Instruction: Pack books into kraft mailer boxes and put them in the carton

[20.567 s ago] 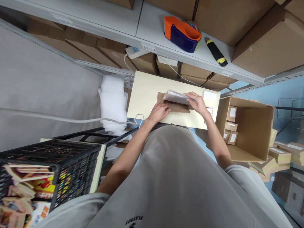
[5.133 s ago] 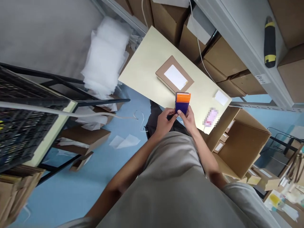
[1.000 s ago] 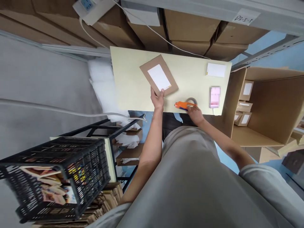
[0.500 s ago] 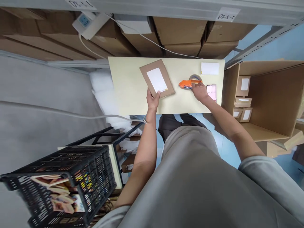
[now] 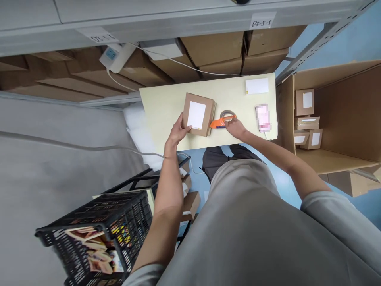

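A brown cardboard box (image 5: 208, 116) with a white label stands on the cream tabletop (image 5: 162, 107), tilted a little. My left hand (image 5: 179, 130) grips its left edge, thumb on the front near the label's lower corner and fingers behind. In my right hand (image 5: 235, 128) is an orange tape dispenser (image 5: 218, 122) with a roll of tape on it. Its front end points left, close against the box's right side; whether it touches I cannot tell. A phone (image 5: 263, 117) with a blurred screen lies right of my right hand.
A white label stack or card (image 5: 257, 86) lies at the table's back right. An open large carton (image 5: 345, 115) with several small labelled boxes stands to the right. Cartons and a power strip (image 5: 117, 55) sit on the shelf behind. A black crate (image 5: 119, 230) holds books at lower left.
The box has turned more upright, showing its right side. My right hand has brought the tape dispenser left and nearer, up to the box. The whole view has shifted slightly.
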Tool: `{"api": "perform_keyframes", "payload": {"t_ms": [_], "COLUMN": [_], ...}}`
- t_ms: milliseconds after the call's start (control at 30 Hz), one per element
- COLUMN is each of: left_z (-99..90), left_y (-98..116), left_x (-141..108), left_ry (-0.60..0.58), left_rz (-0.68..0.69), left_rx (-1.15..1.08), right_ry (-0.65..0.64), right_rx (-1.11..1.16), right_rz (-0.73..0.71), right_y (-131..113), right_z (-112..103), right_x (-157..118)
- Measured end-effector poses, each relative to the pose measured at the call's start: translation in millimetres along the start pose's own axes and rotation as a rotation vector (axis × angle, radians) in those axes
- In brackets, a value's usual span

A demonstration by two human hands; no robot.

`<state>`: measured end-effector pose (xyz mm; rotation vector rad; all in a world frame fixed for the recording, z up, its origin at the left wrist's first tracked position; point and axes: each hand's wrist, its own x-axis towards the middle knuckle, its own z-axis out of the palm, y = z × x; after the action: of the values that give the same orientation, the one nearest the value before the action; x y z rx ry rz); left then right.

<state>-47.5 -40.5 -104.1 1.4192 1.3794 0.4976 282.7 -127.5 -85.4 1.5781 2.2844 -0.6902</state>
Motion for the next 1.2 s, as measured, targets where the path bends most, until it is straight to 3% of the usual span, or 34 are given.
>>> {"api": "perform_keyframes", "payload": {"t_ms": [100, 167, 233, 400, 467, 533, 700, 867, 967, 1067, 1200], "left_z": [-4.4, 7.2, 31.1, 111.8, 133.3, 142.5, 136.2, 133.4, 130.3, 123.2, 110.0], "left_y": [15, 29, 44, 76, 81, 82, 70, 62, 58, 53, 46], "left_x": [2, 0, -4, -7, -5, -4, -3, -1, -1, -1, -2], "left_ry": [-0.029, 0.014, 0.088, 0.281, 0.339, 0.354, 0.277, 0.277, 0.246, 0.192, 0.133], "left_rz": [-0.128, -0.166, -0.164, -0.182, -0.183, -0.172, -0.131, -0.098, -0.081, -0.044, 0.004], "left_rx": [0.228, 0.376, 0.47, 0.532, 0.549, 0.572, 0.59, 0.587, 0.575, 0.56, 0.552], "right_ry": [-0.004, -0.036, -0.082, -0.087, -0.097, -0.102, -0.081, -0.118, -0.185, -0.213, -0.181], "right_rx": [0.057, 0.08, 0.061, 0.004, 0.005, 0.004, 0.011, 0.065, 0.064, 0.029, -0.045], "right_rz": [-0.062, -0.088, -0.104, -0.127, -0.143, -0.148, -0.126, -0.1, -0.044, 0.04, 0.062], "right_y": [-31, -55, -79, -123, -128, -128, -122, -107, -73, -23, 26], "right_z": [5, 7, 8, 13, 17, 21, 21, 19, 22, 22, 11], "right_x": [-6, -8, -8, -4, -2, -3, -10, -32, -66, -101, -105]}}
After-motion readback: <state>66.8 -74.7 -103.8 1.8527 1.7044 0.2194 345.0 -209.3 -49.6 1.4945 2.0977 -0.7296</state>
